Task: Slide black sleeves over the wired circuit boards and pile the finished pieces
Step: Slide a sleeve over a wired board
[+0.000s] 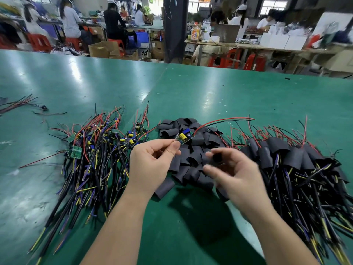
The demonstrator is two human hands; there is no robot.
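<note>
The circuit board is held in the air just over the heap of loose sleeves, near the heap's far-left part. It is a small green strip with a yellow part, a blue part and a dark can standing on it. Its long axis runs from lower left to upper right. The near-left end is pinched by the left hand, whose thumb and first finger close on it while the other fingers curl loosely. The far-right end is free, and a red and black pair of wires leaves it and arcs away to the right above the heap.

The right hand is over the near-right part of the heap, to the right of the board and a little lower, close to it but apart. Its fingers are curled round something black, probably one sleeve, though motion blur hides its opening and how firmly it is held.

Judging from this, the sleeve has to come in from the right along the board's axis, over the wire pair and the free end. The right hand is the nearer one for that.

Left of the heap lie bare wired boards in a tangle. Right of it is the pile of finished pieces. All rest on the green tabletop.
</note>
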